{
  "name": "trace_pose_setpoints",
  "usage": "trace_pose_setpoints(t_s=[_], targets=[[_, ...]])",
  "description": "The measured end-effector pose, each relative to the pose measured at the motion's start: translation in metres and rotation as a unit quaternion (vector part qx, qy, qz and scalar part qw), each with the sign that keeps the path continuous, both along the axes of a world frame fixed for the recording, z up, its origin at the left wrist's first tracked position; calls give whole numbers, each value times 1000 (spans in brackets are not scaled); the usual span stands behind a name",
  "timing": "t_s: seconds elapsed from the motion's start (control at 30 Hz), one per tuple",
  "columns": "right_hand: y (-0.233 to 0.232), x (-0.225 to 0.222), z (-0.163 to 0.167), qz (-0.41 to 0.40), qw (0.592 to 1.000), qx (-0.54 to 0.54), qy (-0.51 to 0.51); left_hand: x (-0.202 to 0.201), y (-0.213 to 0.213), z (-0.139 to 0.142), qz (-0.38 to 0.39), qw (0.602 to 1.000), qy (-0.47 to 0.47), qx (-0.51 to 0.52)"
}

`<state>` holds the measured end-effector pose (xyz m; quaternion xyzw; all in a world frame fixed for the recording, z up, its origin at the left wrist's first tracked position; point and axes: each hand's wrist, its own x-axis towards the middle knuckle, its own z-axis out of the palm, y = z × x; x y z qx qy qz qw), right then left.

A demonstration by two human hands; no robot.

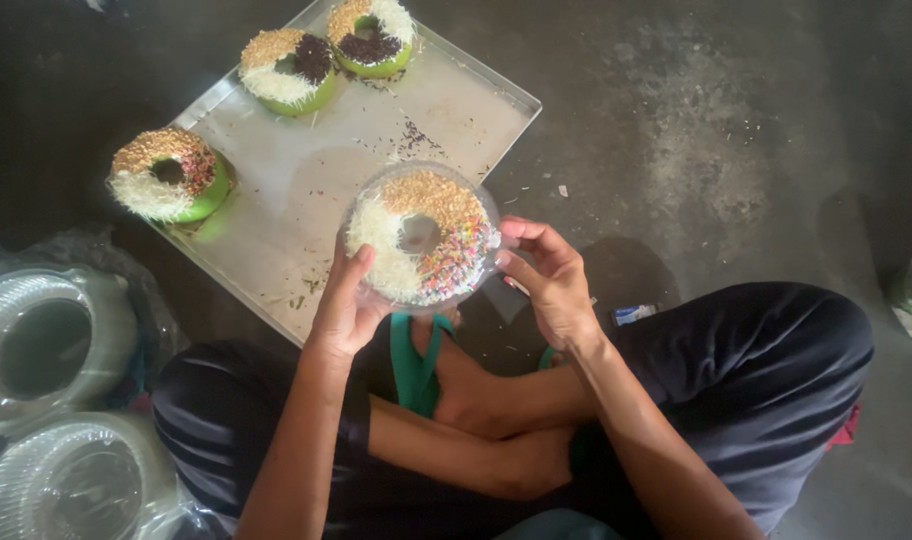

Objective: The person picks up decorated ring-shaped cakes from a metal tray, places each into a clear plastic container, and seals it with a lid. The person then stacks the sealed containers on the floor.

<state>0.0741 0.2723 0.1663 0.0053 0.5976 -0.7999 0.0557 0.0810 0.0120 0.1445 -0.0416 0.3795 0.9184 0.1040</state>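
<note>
Clear plastic wraps the ring cake point(422, 236) that both hands hold up over the near corner of the metal tray point(306, 190); it sits inside a round see-through container point(481, 200) whose lid covers it. Its top is split into grated white, golden crumb and coloured sprinkles. From the head view, the left hand point(343, 310) cups the container's near-left side, thumb pressed up against the wall and fingers curled underneath, closed on it. The right hand point(551, 280) grips the container's right edge, fingertips pinched on the rim, half curled. On the tray, beyond the held cake, two green-based ring cakes point(289, 68) point(372, 36) sit at the far corner, and a third point(168, 173) rests at the tray's left edge. Left of the tray, stacks of empty clear containers point(51, 345) point(76, 480) lie in plastic bags. Below the held cake, the person's crossed legs in dark trousers point(766, 370) rest on the grey concrete floor point(696, 140)
</note>
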Motion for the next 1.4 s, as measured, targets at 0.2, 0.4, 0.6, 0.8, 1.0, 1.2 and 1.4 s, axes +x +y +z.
trace_pose_setpoints(t_s=[0.2, 0.4, 0.6, 0.8, 1.0, 1.2, 1.4], targets=[[-2, 2, -4, -17, 999, 22, 26, 2, -1, -4, -3, 1000, -5, 4], [-1, 1, -8, -29, 999, 25, 16, 2, 0, -5, -3, 1000, -8, 4], [-3, -1, -10, -40, 996, 69, 46, 3, -1, -5, -3, 1000, -11, 0], [-4, 2, -9, -46, 996, 32, 75, 4, 4, -7, -16, 1000, -6, 2], [-2, 5, -13, -40, 996, 57, 59, 4, 3, -7, -20, 1000, -9, 3], [-2, 2, -19, -74, 991, 51, 101, 5, 9, -8, -32, 999, 1, 2], [1, 5, -22, -104, 983, 101, 113, 5, 13, -9, -33, 999, -16, 8]])
